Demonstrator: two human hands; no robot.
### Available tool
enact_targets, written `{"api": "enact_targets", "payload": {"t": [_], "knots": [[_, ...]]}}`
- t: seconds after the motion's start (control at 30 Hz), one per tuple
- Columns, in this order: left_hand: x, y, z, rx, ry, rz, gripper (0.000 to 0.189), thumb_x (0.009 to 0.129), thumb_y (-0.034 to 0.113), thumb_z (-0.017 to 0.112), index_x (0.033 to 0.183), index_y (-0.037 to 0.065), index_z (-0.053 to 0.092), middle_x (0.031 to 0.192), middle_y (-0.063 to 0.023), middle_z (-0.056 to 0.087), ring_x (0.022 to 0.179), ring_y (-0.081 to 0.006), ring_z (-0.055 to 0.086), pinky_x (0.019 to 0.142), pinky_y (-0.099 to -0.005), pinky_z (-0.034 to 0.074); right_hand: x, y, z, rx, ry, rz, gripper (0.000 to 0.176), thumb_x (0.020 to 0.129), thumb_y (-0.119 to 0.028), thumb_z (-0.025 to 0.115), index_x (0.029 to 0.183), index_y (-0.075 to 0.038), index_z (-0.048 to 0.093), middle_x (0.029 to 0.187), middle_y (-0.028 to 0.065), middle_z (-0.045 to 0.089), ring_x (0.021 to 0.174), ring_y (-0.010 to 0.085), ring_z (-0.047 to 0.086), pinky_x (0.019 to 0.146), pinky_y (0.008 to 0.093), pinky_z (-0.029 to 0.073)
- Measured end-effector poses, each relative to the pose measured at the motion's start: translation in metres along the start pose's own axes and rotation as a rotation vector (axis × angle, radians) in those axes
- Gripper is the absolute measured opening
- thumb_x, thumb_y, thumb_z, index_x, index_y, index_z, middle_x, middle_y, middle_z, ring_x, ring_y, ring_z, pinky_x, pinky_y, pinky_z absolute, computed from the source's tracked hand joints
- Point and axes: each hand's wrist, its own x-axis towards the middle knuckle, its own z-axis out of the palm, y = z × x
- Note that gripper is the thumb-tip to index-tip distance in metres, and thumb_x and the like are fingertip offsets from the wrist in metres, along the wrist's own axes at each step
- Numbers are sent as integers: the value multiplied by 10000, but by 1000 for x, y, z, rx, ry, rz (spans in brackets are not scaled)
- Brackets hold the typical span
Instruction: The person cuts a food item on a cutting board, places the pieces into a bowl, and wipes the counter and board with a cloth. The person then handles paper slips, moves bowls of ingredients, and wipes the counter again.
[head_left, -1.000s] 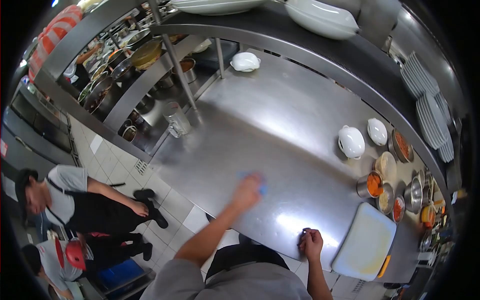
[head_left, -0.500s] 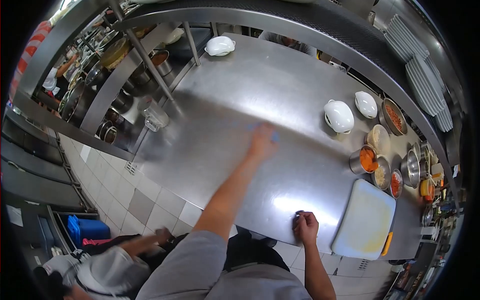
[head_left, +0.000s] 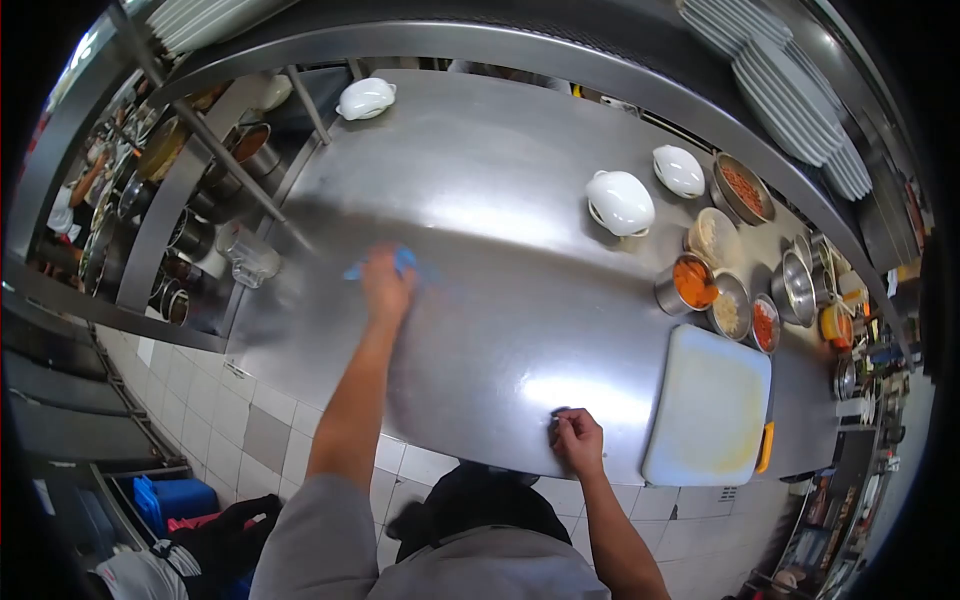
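Observation:
Pressed down on the steel table [head_left: 470, 330], my left hand [head_left: 388, 285] is closed over a blue cloth [head_left: 403, 258], which shows around its fingers. A glass jug [head_left: 250, 256] stands to its left. My right hand [head_left: 577, 440] rests near the table's front edge, fingers curled around something small and dark that I cannot make out. To the right of that hand lies a white cutting board [head_left: 708, 408] with a yellow stain.
White lidded dishes [head_left: 620, 203] stand at the back right, another [head_left: 366, 98] at the back left. A pot of orange food [head_left: 692, 284] and several bowls line the right. An overhead shelf [head_left: 480, 42] crosses the back. A person [head_left: 150, 575] is at lower left.
My left hand has swept left across the table with the blue cloth. The camera view has shifted, and the person at lower left has moved farther toward the frame's edge.

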Motion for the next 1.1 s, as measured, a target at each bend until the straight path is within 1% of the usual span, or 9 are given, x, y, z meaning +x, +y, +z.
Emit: {"api": "enact_targets", "payload": {"t": [0.13,0.2,0.3,0.33,0.43,0.6,0.73,0.93,1.1], "knots": [[30,27,71,553,447,-242,573,908,394,704,1369,65,619,1401,-213,623,1398,-439,491,1195,-623,317,-3,-6,7,-28,40,-29,95,1038,-88,647,1093,-20,684,775,22,659,567,82,604,518,256,509],[22,117,59,80,-255,-229,692,868,331,733,1465,34,552,1492,-258,551,1426,-407,488,1211,-580,331,-1,2,7,-32,32,-28,91,1041,-84,642,1093,-21,681,776,21,659,567,81,601,516,255,507],[-76,211,151,-126,-172,211,617,844,274,735,1397,32,607,1490,-217,557,1419,-374,497,1204,-539,354,3,13,9,15,43,18,69,1053,-73,620,1071,-26,667,770,9,641,557,71,569,490,250,480],[-93,237,131,-240,-443,360,651,817,252,743,1427,74,599,1528,-206,526,1482,-389,429,1247,-543,298,2,15,10,22,26,-26,65,1056,-69,614,1065,-27,663,768,7,634,556,71,561,484,249,472],[-145,267,97,-428,-337,467,583,802,135,733,1376,123,630,1511,-178,536,1451,-406,456,1238,-558,314,-1,7,14,39,10,-18,57,1063,-57,599,1060,-31,650,764,1,618,555,68,542,476,244,461],[-140,159,20,-402,-296,357,513,800,124,766,1306,113,682,1487,-170,574,1415,-394,505,1207,-527,378,-2,15,10,17,-12,-85,44,1060,-78,594,1056,-38,612,775,28,626,526,79,559,451,245,461],[-132,6,-85,-251,-130,-254,591,816,193,781,1376,92,622,1402,-200,615,1344,-403,555,1144,-508,436,-6,14,8,-1,-9,-98,48,1051,-89,602,1065,-43,611,784,32,626,525,90,556,436,245,444],[-197,-244,-187,31,319,-155,498,764,14,683,1260,42,652,1244,-208,655,1186,-415,619,1054,-488,489,-8,25,-8,37,-64,-122,96,1036,-80,625,1118,-31,632,830,44,653,575,100,590,495,256,491],[-232,-156,-188,162,172,-272,497,802,34,671,1297,62,635,1284,-218,635,1212,-445,596,1060,-507,475,-60,34,-30,152,-133,-35,113,1047,-102,623,1142,-43,632,891,28,657,684,88,616,572,243,516]]}}
